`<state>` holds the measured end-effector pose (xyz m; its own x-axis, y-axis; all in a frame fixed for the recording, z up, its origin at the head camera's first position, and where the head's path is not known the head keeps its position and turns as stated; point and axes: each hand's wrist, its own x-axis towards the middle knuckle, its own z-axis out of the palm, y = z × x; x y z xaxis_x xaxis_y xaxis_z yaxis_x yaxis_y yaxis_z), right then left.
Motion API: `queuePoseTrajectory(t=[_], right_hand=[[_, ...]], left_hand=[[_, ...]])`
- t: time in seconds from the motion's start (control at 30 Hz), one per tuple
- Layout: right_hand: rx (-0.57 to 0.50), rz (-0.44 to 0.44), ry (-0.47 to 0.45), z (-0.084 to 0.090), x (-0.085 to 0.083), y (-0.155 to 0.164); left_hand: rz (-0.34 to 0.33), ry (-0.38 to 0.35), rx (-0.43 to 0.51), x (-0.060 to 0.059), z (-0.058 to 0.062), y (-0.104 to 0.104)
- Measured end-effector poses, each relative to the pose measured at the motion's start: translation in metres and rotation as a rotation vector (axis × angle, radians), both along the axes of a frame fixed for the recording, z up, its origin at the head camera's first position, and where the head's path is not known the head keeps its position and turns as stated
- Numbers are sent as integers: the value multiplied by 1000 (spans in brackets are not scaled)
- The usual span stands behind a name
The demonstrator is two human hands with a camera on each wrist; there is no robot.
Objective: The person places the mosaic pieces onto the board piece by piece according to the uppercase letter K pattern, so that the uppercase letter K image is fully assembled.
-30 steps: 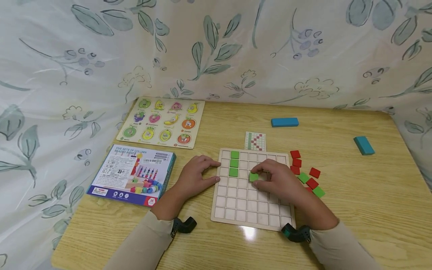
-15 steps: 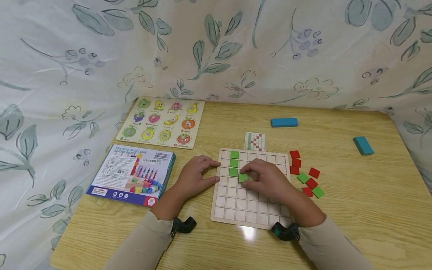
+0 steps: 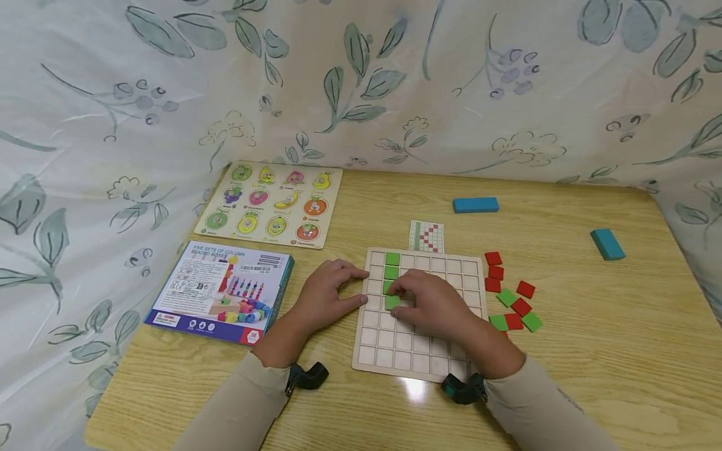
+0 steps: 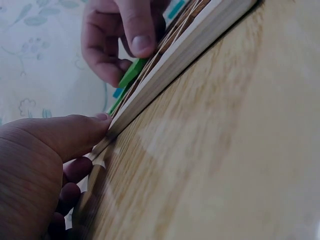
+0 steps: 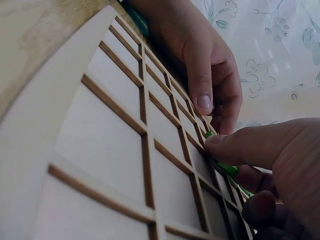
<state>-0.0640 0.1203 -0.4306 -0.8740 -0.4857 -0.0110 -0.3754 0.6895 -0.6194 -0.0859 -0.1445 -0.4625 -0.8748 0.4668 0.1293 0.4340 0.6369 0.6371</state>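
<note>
My right hand [image 3: 437,307] pinches a green square tile [image 3: 392,303] between thumb and finger over the wooden grid board [image 3: 403,341]. That tile sits in the second column, just below several green tiles [image 3: 392,272] lying in the squares above; in the left wrist view the held tile [image 4: 132,73] looks tilted. Along the board's left edge rests my left hand [image 3: 327,297], its thumb and index finger touching the rim. A small card [image 3: 427,237] printed with a green and red grid pattern lies behind the board.
Loose red tiles [image 3: 526,289] and green tiles [image 3: 532,321] lie right of the board. Two blue blocks [image 3: 476,205] are farther back. On the left are a boxed bead set [image 3: 220,291] and a fruit puzzle board [image 3: 271,207]. A patterned curtain [image 3: 361,88] hangs behind.
My right hand has carried the green tile leftward across the board, to the second column below the other green tiles. My left hand has stayed at the board's edge.
</note>
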Motion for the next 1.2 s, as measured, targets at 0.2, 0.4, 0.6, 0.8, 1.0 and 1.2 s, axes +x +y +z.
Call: queuePoseTrajectory(t=[0.2,0.4,0.6,0.8,1.0,1.2], right_hand=[[31,9,6,1,0,-5],[42,15,5,4,0,-8],[52,20,-1,4,-1,-10],[54,18,-8,4,-1,-9],[48,33,8,2,-1,-8],[27,44,36,0,-2,-5]], left_hand=[[2,1,-7,0,0,0],[-1,-3,-8,-1,0,0],[2,-8,-12,-1,1,0],[2,-5,-14,0,0,0],[1,6,-11,0,0,-1],[-5,8,-7,0,1,-1]])
